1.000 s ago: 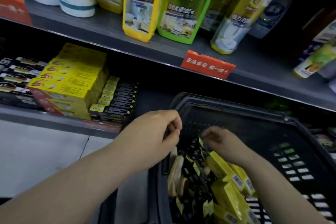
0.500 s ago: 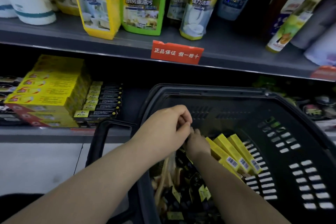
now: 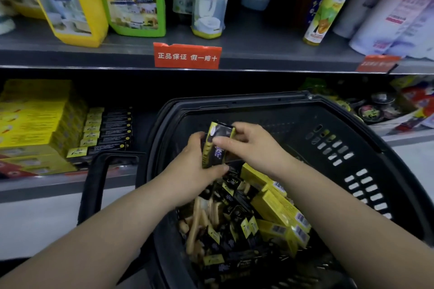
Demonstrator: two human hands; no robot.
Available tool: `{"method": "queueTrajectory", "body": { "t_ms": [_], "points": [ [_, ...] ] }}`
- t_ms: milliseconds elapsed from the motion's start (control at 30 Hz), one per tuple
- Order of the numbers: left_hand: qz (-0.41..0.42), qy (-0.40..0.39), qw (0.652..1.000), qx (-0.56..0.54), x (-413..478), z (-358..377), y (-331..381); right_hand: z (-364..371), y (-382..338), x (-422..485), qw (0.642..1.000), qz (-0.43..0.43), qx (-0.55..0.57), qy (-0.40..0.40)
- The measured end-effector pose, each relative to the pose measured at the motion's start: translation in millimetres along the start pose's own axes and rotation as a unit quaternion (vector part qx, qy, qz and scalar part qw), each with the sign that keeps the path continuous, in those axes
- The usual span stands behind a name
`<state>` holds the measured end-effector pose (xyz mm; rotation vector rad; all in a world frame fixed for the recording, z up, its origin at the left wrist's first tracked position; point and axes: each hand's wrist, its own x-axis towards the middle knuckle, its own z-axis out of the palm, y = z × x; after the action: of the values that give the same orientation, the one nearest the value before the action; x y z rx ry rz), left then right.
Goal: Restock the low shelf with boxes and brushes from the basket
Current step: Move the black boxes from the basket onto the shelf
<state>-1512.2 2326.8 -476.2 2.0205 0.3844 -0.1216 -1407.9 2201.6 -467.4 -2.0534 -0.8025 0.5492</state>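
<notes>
Above the basket (image 3: 352, 110), both the left hand (image 3: 195, 162) and right hand (image 3: 246, 141) grip one black box (image 3: 217, 145), which should probably travel level toward the low shelf (image 3: 70, 183).

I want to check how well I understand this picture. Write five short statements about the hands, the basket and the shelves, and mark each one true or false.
1. The left hand and the right hand together hold one black box above the basket. True.
2. The basket is empty. False: yellow boxes and dark packets lie in it.
3. A red label sits on the edge of the upper shelf. True.
4. The low shelf carries only bottles. False: stacked boxes lie there.
5. A green bottle stands on the upper shelf. True.
</notes>
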Motion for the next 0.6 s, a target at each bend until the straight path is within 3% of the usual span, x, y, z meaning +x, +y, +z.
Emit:
{"method": "queueTrajectory", "body": {
  "t_ms": [100,167,233,300,333,400,500,600],
  "points": [
    [-0.021,0.059,0.997,-0.05,-0.2,5.2,4.6,0.2,6.3,1.0,0.981,0.028,0.186,-0.051],
    [-0.049,0.075,0.992,-0.09,0.5,5.2,4.9,1.1,33.0,10.3,0.975,0.09,0.199,-0.042],
    [-0.077,0.06,0.987,-0.13,0.1,4.1,5.0,5.3,70.9,18.0,0.99,0.135,-0.003,-0.045],
    [-0.098,0.028,0.977,-0.187,0.2,3.6,2.9,16.5,108.1,16.8,0.944,0.188,-0.231,-0.145],
    [-0.105,0.012,0.969,-0.223,-0.2,3.1,2.1,23.6,122.7,14.2,0.916,0.202,-0.283,-0.201],
    [-0.112,-0.008,0.959,-0.261,-0.9,2.1,0.8,35.3,140.9,10.4,0.884,0.19,-0.343,-0.255],
    [-0.111,-0.018,0.958,-0.262,-0.3,1.8,-0.2,38.5,142.7,12.1,0.848,0.153,-0.454,-0.228],
    [-0.103,-0.023,0.963,-0.248,0.5,1.6,-3.2,25.3,117.3,14.2,0.87,0.141,-0.439,-0.175]
  ]
}}
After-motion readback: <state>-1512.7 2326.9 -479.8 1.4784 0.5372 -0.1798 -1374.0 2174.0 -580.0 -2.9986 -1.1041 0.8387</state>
